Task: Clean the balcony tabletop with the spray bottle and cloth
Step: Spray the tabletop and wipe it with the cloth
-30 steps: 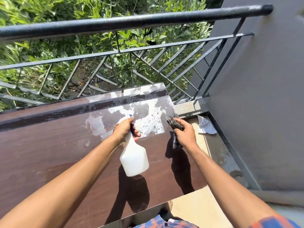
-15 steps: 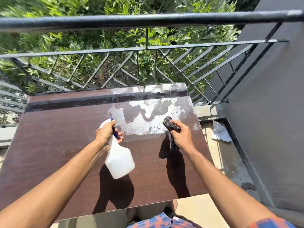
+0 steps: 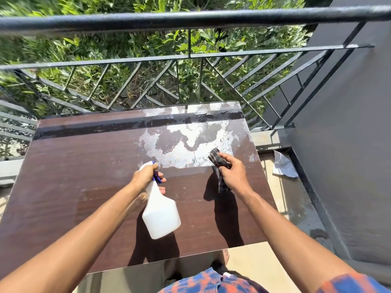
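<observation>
Left hand: closed round the neck of the spray bottle, fingers at the blue trigger; the bottle is held above the bench, nozzle toward the far side.
Right hand: the bunched dark cloth is gripped beside the wet patch; contact with the bench cannot be told.
Risk: streaks may be left if the patch is dried by the sun before it is wiped.
Risk: spray may be lost through the railing if aimed high.
</observation>
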The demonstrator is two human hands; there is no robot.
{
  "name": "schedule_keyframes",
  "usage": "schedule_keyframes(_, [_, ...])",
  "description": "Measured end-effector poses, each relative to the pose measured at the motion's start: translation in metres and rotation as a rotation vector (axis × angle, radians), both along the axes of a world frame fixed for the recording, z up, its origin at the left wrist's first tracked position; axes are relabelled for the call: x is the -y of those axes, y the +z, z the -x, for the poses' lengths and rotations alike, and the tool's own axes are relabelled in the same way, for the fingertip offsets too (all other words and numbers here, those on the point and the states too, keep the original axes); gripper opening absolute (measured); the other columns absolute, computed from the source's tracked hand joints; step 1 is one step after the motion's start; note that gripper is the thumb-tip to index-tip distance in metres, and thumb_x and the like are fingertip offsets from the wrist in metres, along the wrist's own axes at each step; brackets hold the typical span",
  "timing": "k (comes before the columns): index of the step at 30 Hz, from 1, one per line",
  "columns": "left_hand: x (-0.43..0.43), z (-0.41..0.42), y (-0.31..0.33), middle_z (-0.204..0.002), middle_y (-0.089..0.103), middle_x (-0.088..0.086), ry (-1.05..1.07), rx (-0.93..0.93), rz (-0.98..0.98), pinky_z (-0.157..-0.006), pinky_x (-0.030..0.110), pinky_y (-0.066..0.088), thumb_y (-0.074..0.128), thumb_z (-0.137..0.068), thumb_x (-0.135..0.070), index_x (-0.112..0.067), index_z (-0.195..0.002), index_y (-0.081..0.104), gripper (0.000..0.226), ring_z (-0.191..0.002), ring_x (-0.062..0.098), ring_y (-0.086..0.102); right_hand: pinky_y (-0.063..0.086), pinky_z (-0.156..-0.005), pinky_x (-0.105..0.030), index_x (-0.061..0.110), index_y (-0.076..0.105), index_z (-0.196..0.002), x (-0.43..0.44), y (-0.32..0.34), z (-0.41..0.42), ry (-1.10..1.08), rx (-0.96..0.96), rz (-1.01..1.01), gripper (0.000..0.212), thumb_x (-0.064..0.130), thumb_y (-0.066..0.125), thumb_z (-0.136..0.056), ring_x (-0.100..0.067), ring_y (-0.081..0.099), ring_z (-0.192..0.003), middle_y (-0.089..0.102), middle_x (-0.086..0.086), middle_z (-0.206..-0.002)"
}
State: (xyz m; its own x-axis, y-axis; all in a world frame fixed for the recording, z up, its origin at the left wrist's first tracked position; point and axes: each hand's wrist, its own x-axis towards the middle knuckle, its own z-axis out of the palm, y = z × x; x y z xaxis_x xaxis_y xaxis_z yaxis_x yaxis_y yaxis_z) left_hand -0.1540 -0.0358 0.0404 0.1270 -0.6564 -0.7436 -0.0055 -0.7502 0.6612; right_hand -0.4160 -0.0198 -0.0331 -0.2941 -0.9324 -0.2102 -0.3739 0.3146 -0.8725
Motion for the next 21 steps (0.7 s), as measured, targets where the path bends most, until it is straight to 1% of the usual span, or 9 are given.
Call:
schedule_keyframes(1, [-0.001, 0.003, -0.002, -0.075, 0.05, 0.009, -0.008, 0.009, -0.018, -0.065, 0.047, 0.051, 0.046, -0.107, -0.025, -0.018, -0.085, 0.049, 0.023, -0.07, 0.028, 0.058, 0.047, -0.1, -0.025, 0.022, 0.07, -0.124, -0.001, -0.001, 0.003, -0.006, -0.004, -0.006, 0.054, -0.005, 0.058, -0.079, -0.01, 0.065, -0.11, 0.07, 0.012, -0.111])
schedule_keyframes(3, [-0.002, 0.005, -0.002, -0.069, 0.045, 0.01, -0.007, 0.001, -0.087, -0.057, 0.038, 0.052, 0.045, -0.106, -0.032, -0.012, -0.076, 0.046, 0.036, -0.067, 0.029, 0.056, 0.049, -0.094, -0.021, 0.023, 0.07, -0.123, -0.004, -0.002, 0.008, -0.021, -0.004, -0.015, 0.054, -0.004, 0.058, -0.079, -0.009, 0.066, -0.104, 0.072, 0.01, -0.108])
schedule_keyframes(5, [-0.003, 0.009, -0.003, -0.06, 0.044, 0.01, -0.019, -0.015, -0.121, -0.052, 0.031, 0.051, 0.045, -0.105, -0.036, -0.012, -0.069, 0.044, 0.043, -0.066, 0.029, 0.055, 0.049, -0.092, -0.018, 0.023, 0.071, -0.123, -0.007, -0.003, 0.013, -0.042, -0.003, -0.009, 0.054, -0.004, 0.058, -0.079, -0.007, 0.067, -0.101, 0.073, 0.009, -0.106])
schedule_keyframes(10, [-0.003, 0.024, -0.002, -0.049, 0.059, 0.005, -0.095, -0.01, -0.062, -0.07, 0.045, 0.051, 0.047, -0.106, -0.027, -0.019, -0.082, 0.05, 0.025, -0.068, 0.031, 0.058, 0.048, -0.09, -0.019, 0.025, 0.07, -0.124, -0.012, -0.004, 0.023, -0.084, 0.003, -0.013, 0.054, -0.002, 0.058, -0.079, -0.006, 0.066, -0.101, 0.072, 0.012, -0.107])
schedule_keyframes(13, [-0.002, 0.032, -0.004, -0.053, 0.051, 0.003, -0.067, -0.01, -0.057, -0.067, 0.04, 0.05, 0.048, -0.105, -0.027, -0.019, -0.084, 0.05, 0.022, -0.05, 0.023, 0.057, 0.051, -0.089, -0.021, 0.026, 0.071, -0.122, -0.013, -0.006, 0.029, -0.092, 0.007, -0.014, 0.054, -0.002, 0.057, -0.079, -0.009, 0.068, -0.1, 0.074, 0.009, -0.107])
schedule_keyframes(15, [-0.002, 0.037, -0.004, -0.042, 0.05, 0.002, -0.079, -0.015, -0.072, -0.066, 0.038, 0.049, 0.049, -0.104, -0.029, -0.018, -0.08, 0.05, 0.027, -0.037, 0.02, 0.056, 0.052, -0.088, -0.022, 0.027, 0.071, -0.122, -0.013, -0.008, 0.031, -0.104, 0.015, -0.02, 0.054, -0.002, 0.057, -0.079, -0.009, 0.069, -0.099, 0.075, 0.009, -0.106])
schedule_keyframes(16, [-0.003, 0.04, -0.004, -0.041, 0.051, 0.002, -0.088, -0.032, -0.085, -0.064, 0.038, 0.047, 0.05, -0.104, -0.03, -0.017, -0.079, 0.05, 0.029, -0.04, 0.022, 0.056, 0.053, -0.09, -0.024, 0.028, 0.071, -0.121, -0.013, -0.009, 0.032, -0.109, 0.017, -0.017, 0.054, -0.002, 0.058, -0.078, -0.009, 0.069, -0.1, 0.075, 0.009, -0.106])
schedule_keyframes(19, [-0.004, 0.047, -0.007, -0.049, 0.058, 0.008, -0.132, -0.048, -0.091, -0.061, 0.036, 0.043, 0.049, -0.105, -0.028, -0.014, -0.078, 0.052, 0.031, -0.06, 0.027, 0.053, 0.054, -0.094, -0.028, 0.027, 0.072, -0.121, -0.014, -0.01, 0.036, -0.118, 0.02, -0.016, 0.054, -0.001, 0.058, -0.077, -0.008, 0.069, -0.1, 0.075, 0.01, -0.106])
schedule_keyframes(21, [-0.003, 0.055, -0.008, -0.054, 0.054, 0.007, -0.113, -0.05, -0.069, -0.061, 0.034, 0.044, 0.048, -0.105, -0.024, -0.015, -0.081, 0.052, 0.026, -0.058, 0.026, 0.049, 0.055, -0.095, -0.031, 0.027, 0.072, -0.119, -0.014, -0.011, 0.039, -0.116, 0.035, -0.018, 0.053, 0.0, 0.057, -0.076, -0.008, 0.07, -0.099, 0.075, 0.01, -0.105])
